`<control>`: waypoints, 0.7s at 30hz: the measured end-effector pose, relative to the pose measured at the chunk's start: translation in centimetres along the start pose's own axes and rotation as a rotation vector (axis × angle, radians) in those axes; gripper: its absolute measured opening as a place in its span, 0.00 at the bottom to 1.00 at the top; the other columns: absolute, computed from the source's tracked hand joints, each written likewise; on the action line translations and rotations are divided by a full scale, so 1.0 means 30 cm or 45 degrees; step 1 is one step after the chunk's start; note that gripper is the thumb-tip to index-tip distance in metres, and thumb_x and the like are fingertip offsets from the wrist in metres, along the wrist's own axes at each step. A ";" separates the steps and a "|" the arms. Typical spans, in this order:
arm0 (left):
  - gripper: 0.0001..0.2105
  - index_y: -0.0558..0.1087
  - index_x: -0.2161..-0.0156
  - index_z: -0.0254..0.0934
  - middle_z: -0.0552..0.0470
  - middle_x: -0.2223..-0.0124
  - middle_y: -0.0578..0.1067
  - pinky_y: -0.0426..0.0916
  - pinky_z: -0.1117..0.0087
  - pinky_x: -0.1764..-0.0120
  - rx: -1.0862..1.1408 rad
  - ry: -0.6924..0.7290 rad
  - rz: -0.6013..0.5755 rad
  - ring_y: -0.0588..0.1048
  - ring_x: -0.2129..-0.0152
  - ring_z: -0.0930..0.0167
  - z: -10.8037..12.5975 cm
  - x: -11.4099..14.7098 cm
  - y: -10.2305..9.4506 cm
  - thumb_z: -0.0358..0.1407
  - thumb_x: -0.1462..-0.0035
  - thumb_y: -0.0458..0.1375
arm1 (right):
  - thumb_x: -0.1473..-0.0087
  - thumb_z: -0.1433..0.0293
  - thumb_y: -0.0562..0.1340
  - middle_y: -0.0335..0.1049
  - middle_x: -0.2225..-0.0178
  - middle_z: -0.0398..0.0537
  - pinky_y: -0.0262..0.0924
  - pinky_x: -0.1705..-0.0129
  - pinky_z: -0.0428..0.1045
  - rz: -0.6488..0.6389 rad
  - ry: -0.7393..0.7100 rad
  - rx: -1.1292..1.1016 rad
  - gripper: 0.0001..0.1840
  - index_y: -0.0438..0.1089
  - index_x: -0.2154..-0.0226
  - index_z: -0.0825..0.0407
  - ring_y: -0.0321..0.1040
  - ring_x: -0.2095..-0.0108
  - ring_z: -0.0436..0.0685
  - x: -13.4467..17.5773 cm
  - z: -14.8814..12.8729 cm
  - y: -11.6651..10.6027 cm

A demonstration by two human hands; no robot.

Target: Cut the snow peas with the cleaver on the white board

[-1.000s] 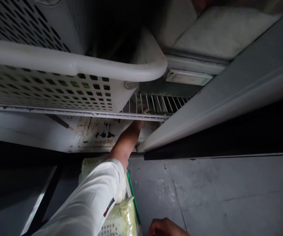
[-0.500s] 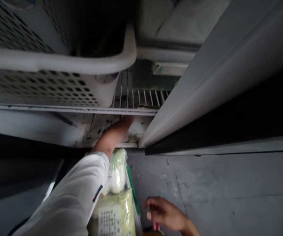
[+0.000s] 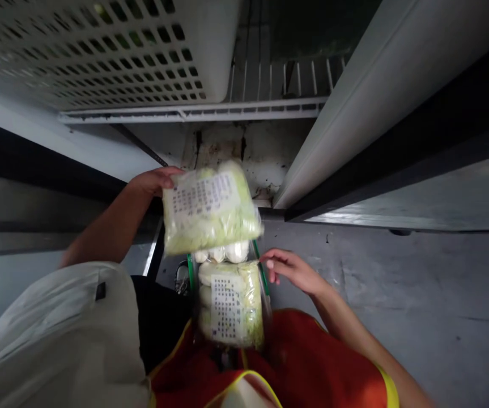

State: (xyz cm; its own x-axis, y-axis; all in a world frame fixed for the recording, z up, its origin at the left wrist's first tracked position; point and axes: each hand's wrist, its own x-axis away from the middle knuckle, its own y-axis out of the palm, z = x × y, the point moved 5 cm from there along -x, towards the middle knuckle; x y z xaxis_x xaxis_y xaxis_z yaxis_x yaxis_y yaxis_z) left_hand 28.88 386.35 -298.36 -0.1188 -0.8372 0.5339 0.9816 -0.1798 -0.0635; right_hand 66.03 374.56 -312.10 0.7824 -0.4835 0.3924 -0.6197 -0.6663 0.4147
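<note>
My left hand [image 3: 154, 181] grips the left edge of a clear plastic bag of pale green and white vegetables [image 3: 210, 212], printed with dark lettering. The bag hangs tilted above a green-rimmed crate [image 3: 263, 277] in front of me. Inside the crate lies a second printed bag of the same vegetables [image 3: 231, 303], with more white vegetables [image 3: 233, 251] partly hidden under the raised bag. Beside the crate's right rim is my right hand [image 3: 290, 271], fingers loosely bent and apart, holding nothing. Its fingertips are close to the rim; whether they touch it I cannot tell.
A white wire shelf [image 3: 202, 111] crosses the cabinet above my hands, bearing a perforated white plastic basket [image 3: 214, 62]. Below it is the stained cabinet floor [image 3: 261, 153]. A pale upright panel [image 3: 354, 102] borders the right side. Grey floor [image 3: 375, 283] spreads out at right.
My left hand, earlier reaching under the wire shelf, has come back out and now holds a bag of vegetables above the crate. My right hand has moved up beside the crate's rim.
</note>
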 end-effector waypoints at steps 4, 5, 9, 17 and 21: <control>0.24 0.83 0.65 0.37 0.49 0.70 0.82 0.70 0.72 0.75 -0.312 -0.273 -0.557 0.77 0.78 0.66 -0.079 0.069 0.174 0.36 0.76 0.76 | 0.49 0.44 0.67 0.71 0.77 0.43 0.61 0.70 0.49 0.192 0.021 -0.092 0.30 0.71 0.60 0.54 0.65 0.76 0.51 0.033 0.026 -0.030; 0.24 0.83 0.64 0.38 0.49 0.69 0.82 0.70 0.72 0.75 -0.386 -0.316 -0.663 0.77 0.77 0.66 -0.092 0.070 0.216 0.37 0.74 0.75 | 0.49 0.44 0.67 0.71 0.77 0.43 0.61 0.70 0.49 0.218 0.030 -0.112 0.30 0.71 0.60 0.54 0.65 0.76 0.52 0.041 0.036 -0.034; 0.19 0.83 0.64 0.41 0.52 0.67 0.82 0.70 0.73 0.69 -0.664 -0.341 -0.804 0.78 0.71 0.65 -0.121 0.051 0.311 0.41 0.67 0.74 | 0.50 0.44 0.68 0.71 0.77 0.44 0.60 0.70 0.49 0.264 0.057 -0.141 0.29 0.71 0.61 0.54 0.65 0.75 0.52 0.052 0.063 -0.037; 0.23 0.81 0.62 0.41 0.53 0.68 0.75 0.61 0.73 0.67 -0.989 -0.119 -0.459 0.72 0.70 0.68 -0.058 0.082 0.244 0.36 0.70 0.76 | 0.51 0.43 0.68 0.70 0.76 0.44 0.62 0.68 0.50 0.273 0.108 -0.083 0.30 0.70 0.65 0.53 0.65 0.74 0.52 0.015 0.084 -0.030; 0.18 0.78 0.59 0.38 0.52 0.69 0.73 0.61 0.72 0.68 -0.729 -0.158 -0.284 0.70 0.73 0.71 -0.143 0.118 0.097 0.42 0.55 0.71 | 0.51 0.43 0.67 0.72 0.69 0.46 0.65 0.62 0.52 0.452 0.082 0.022 0.30 0.70 0.62 0.52 0.68 0.68 0.54 -0.012 0.128 -0.048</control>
State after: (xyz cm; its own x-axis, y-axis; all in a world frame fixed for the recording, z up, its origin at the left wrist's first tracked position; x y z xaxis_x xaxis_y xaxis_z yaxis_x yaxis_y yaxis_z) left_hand 30.68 380.65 -300.26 -0.2596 -0.6873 0.6784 0.6952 -0.6206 -0.3627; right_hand 66.88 373.51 -315.98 0.5130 -0.6502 0.5604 -0.8505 -0.4732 0.2295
